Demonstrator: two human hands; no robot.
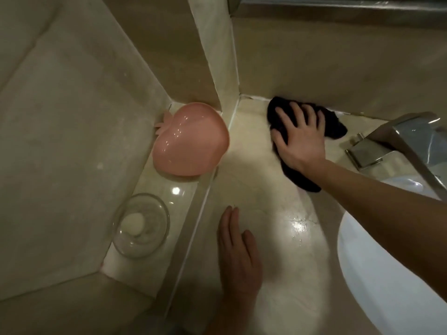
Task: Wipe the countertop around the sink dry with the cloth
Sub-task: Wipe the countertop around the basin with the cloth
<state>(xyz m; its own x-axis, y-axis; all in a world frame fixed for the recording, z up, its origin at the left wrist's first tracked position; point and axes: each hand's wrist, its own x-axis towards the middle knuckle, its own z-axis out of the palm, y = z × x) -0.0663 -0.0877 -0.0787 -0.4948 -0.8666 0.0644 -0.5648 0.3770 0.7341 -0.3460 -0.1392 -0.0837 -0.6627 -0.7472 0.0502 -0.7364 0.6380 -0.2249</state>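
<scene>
Black cloth (336,122) under my right hand (298,139), pressed flat with fingers spread at the far corner of the desk (244,194), where the marble meets the back wall just left of the chrome faucet (399,143). The cloth's long axis runs from that far corner back toward the white sink (377,262), trailing beneath my wrist. My left hand (238,247) lies open and empty, palm down on the near part of the desk, well apart from the cloth. The right hand is clearly the nearer one, being on it. Wet glints show on the stone between my two hands, beside the sink's rim, so I judge the next stroke should draw the cloth toward me along that strip. Beyond a low ledge on the left stand a pink apple-shaped dish (191,141) and a clear glass bowl (141,226), both clear of the wiping path.
</scene>
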